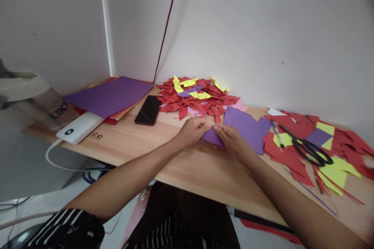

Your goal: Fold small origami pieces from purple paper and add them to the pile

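Above the wooden desk, my left hand (pixel 192 131) and my right hand (pixel 230 138) almost meet, thumbs and fingers pinched. Between them is a piece of purple paper (pixel 213 137), gripped at its upper edge by both hands; the fingers cover part of it. Just behind my right hand lie several purple paper sheets (pixel 247 126), partly overlapping. Beyond the hands, against the wall, is a heap of folded paper pieces (pixel 198 95), mostly red with some yellow, purple and pink.
A black phone (pixel 148 110) lies left of the heap. Further left are large coloured sheets (pixel 113 93) and a white power bank (pixel 78 128) with a cable. On the right, black scissors (pixel 309 149) and a pen (pixel 277 133) rest among red and yellow scraps (pixel 333 171).
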`<state>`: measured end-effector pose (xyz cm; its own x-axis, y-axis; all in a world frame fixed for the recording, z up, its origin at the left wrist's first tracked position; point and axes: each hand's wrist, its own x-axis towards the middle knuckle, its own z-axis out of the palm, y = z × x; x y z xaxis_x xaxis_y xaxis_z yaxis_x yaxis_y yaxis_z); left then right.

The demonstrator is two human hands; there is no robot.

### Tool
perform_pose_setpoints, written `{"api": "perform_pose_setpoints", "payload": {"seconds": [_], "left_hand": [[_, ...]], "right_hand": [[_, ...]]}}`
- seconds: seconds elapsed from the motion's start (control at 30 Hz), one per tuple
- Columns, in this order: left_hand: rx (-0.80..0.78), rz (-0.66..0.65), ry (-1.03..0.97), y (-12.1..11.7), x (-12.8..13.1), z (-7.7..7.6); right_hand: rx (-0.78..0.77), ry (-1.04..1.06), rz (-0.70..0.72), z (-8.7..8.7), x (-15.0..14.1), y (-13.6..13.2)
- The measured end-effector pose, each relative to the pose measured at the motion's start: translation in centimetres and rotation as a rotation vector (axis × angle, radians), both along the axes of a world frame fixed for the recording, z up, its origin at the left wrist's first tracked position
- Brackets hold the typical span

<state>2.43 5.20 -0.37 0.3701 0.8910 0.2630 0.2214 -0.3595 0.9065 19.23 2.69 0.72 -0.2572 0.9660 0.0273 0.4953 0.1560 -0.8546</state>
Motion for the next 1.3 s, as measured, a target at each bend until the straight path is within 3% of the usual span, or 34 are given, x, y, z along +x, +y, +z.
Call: {"api": "perform_pose_setpoints", "payload": {"seconds": [0.23, 0.43, 0.63, 0.77, 1.1, 1.3], "left_hand": [[-0.040, 0.020, 0.031, -0.2, 0.3, 0.0], [0.058, 0.017, 0.053, -0.6, 0.3, 0.5], [0.040, -0.053, -0.014, -0.5, 0.2, 0.6], [-0.014, -0.037, 0.005, -0.3, 0.3, 0.6], [0.115, -0.053, 0.006, -0.7, 0.0, 1.0], [0.035, -0.096, 0.041, -0.1, -0.2, 0.8]], "right_hand": [[0.101, -0.134, -0.017, -0.5, -0.1, 0.3], [-0.072, 0.018, 0.069, -0.2, 0.5, 0.3], [0.221, -0.141, -0.014, -0.3, 0.0, 0.3], [0.334, -0.303, -0.060, 0.0, -0.4, -0.2], [0.284, -0.195, -0.018, -0.3, 0.2, 0.1], [0.349, -0.352, -0.021, -0.2, -0.1, -0.2]]}}
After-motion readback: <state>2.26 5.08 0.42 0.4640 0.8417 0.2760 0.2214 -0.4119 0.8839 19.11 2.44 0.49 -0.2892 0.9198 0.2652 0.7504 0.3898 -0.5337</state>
